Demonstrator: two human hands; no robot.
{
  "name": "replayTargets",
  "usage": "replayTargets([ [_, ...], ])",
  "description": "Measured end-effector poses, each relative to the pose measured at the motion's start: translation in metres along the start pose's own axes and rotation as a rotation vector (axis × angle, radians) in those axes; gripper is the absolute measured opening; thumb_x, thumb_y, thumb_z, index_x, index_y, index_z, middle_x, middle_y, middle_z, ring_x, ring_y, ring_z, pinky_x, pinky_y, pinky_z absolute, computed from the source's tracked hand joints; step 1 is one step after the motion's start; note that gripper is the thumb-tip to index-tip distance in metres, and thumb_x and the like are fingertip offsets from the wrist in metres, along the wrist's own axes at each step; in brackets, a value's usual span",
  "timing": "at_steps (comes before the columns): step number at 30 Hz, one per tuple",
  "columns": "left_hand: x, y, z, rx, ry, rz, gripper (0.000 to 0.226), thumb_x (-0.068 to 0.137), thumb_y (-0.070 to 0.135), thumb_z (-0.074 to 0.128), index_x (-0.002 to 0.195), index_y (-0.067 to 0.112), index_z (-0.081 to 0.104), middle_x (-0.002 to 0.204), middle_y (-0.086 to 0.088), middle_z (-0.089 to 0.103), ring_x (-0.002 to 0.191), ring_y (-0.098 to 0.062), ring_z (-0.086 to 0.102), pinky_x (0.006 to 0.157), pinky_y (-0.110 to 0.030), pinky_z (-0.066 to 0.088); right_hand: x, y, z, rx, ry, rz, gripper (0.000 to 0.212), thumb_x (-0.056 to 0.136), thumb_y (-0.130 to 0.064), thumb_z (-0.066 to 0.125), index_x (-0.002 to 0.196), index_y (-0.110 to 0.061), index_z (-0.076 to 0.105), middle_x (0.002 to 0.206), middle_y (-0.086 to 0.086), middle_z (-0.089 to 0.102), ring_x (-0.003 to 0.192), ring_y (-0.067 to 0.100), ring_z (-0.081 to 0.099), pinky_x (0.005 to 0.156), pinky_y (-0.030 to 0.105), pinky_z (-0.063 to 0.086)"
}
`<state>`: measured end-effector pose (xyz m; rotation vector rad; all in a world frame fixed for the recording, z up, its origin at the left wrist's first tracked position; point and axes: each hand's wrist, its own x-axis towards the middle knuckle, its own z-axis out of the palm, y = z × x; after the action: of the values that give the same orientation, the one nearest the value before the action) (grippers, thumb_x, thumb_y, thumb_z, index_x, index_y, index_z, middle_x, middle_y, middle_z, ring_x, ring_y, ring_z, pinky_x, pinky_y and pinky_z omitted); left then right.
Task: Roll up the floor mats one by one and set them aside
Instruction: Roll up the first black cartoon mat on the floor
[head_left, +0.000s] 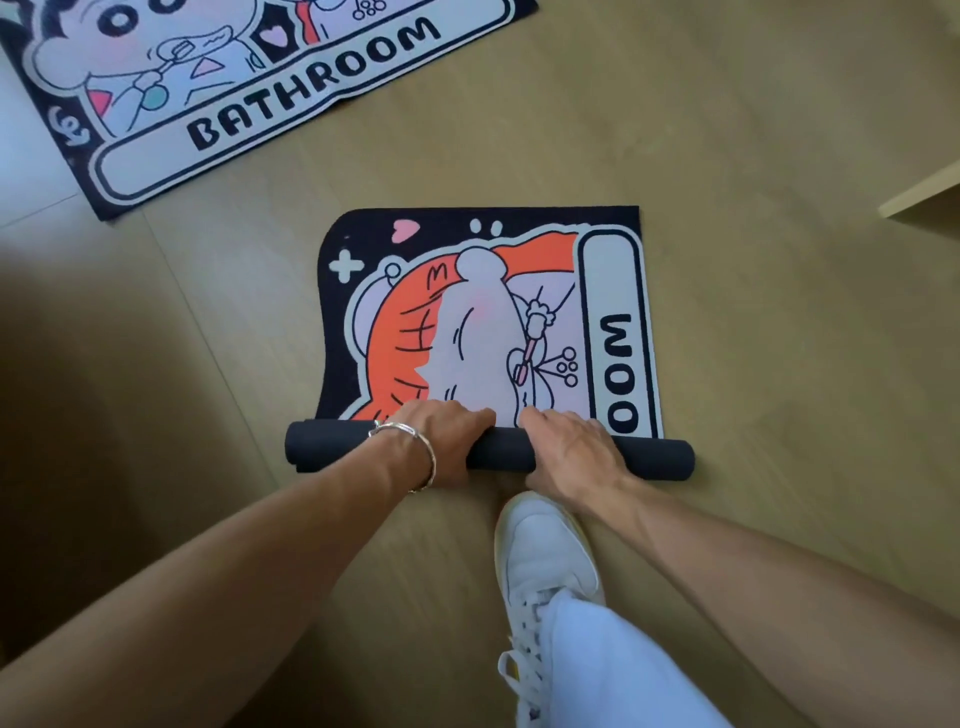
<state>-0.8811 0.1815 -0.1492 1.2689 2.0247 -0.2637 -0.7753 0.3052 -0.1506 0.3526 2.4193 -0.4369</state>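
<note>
While two hands (441, 441) (571, 447) clasp one half-rolled mat (467, 322), one flat mat (260, 104)

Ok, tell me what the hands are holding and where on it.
Both hold the half-rolled mat by its dark roll: the left hand left of the middle, the right hand just right of it, both curled over the top.

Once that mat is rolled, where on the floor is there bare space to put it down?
Bare floor lies right of the half-rolled mat, up to the pale wooden edge. Another patch lies left of it, below the flat BATHROOM mat. Crowded at its rolled end, with the left hand, right hand and white shoe.
</note>
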Motion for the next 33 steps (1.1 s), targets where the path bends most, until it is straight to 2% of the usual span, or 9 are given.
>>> replayTargets([
  [3,-0.003,-0.002,0.012,0.139,0.135,-0.03,0.04,0.087,0.022,0.054,0.122,0.023,0.037,0.106,-0.002,0.056,0.096,-0.025,0.058,0.069,-0.035,0.04,0.004,0.005,-0.007,0.066,-0.043,0.06,0.027,0.082,-0.015,0.059,0.104,-0.019,0.043,0.095,-0.001,0.052,0.086,0.02,0.048,0.077,0.033,0.037],
  [6,-0.001,-0.011,0.002,0.104,0.074,-0.053,0.031,0.086,0.022,0.054,0.115,0.021,0.042,0.104,-0.003,0.059,0.093,-0.026,0.06,0.068,-0.033,0.04,-0.001,-0.004,0.001,-0.016,0.067,0.029,0.034,0.082,-0.013,0.059,0.111,-0.018,0.042,0.104,0.001,0.052,0.098,0.023,0.049,0.086,0.037,0.037],
  [8,0.0,-0.008,-0.002,0.033,0.018,-0.018,0.032,0.084,0.025,0.055,0.114,0.023,0.045,0.103,-0.003,0.06,0.09,-0.025,0.059,0.066,-0.032,0.041,-0.002,-0.003,0.003,-0.029,0.049,0.033,0.033,0.083,-0.013,0.06,0.11,-0.019,0.042,0.103,0.002,0.053,0.1,0.024,0.051,0.087,0.037,0.038],
  [12,-0.007,-0.009,0.012,0.083,0.137,-0.007,0.041,0.087,0.025,0.054,0.123,0.025,0.037,0.108,-0.003,0.055,0.098,-0.025,0.057,0.073,-0.037,0.043,0.001,0.01,-0.005,0.045,-0.023,0.071,0.022,0.083,-0.013,0.056,0.099,-0.019,0.042,0.095,0.001,0.051,0.095,0.024,0.052,0.079,0.035,0.036],
  [17,-0.004,-0.011,0.003,-0.032,-0.016,-0.024,0.036,0.084,0.025,0.058,0.118,0.023,0.046,0.106,-0.003,0.06,0.094,-0.022,0.058,0.071,-0.031,0.044,-0.003,0.006,0.004,-0.063,0.076,0.019,0.042,0.082,-0.014,0.062,0.119,-0.019,0.042,0.114,0.002,0.05,0.107,0.023,0.049,0.092,0.038,0.038],
  [21,-0.01,-0.003,0.011,0.041,0.1,0.006,0.05,0.087,0.023,0.057,0.131,0.024,0.034,0.113,-0.003,0.052,0.101,-0.023,0.054,0.073,-0.033,0.041,0.001,0.011,-0.001,0.006,0.017,0.037,0.033,0.084,-0.015,0.06,0.113,-0.019,0.045,0.11,0.002,0.053,0.105,0.023,0.051,0.091,0.037,0.036],
  [26,-0.001,-0.012,0.003,-0.115,-0.111,-0.015,0.042,0.081,0.03,0.063,0.119,0.025,0.045,0.107,-0.001,0.06,0.088,-0.019,0.056,0.071,-0.031,0.046,0.0,0.008,0.004,-0.052,0.074,0.004,0.043,0.081,-0.018,0.062,0.12,-0.019,0.044,0.115,0.0,0.051,0.111,0.021,0.047,0.096,0.036,0.034],
  [30,-0.006,-0.003,0.012,0.025,0.035,0.023,0.051,0.083,0.024,0.06,0.127,0.024,0.033,0.109,-0.002,0.053,0.094,-0.023,0.057,0.071,-0.035,0.047,0.004,0.01,0.0,-0.015,-0.001,0.047,0.033,0.082,-0.018,0.061,0.111,-0.018,0.046,0.109,0.0,0.054,0.107,0.023,0.051,0.094,0.037,0.035],
  [33,0.0,-0.003,0.01,0.064,-0.021,0.012,0.04,0.085,0.021,0.059,0.119,0.02,0.038,0.105,-0.004,0.057,0.09,-0.025,0.059,0.067,-0.034,0.045,0.001,0.009,0.005,-0.032,0.025,0.027,0.038,0.082,-0.019,0.062,0.116,-0.019,0.045,0.113,0.0,0.055,0.109,0.022,0.05,0.095,0.036,0.035],
])
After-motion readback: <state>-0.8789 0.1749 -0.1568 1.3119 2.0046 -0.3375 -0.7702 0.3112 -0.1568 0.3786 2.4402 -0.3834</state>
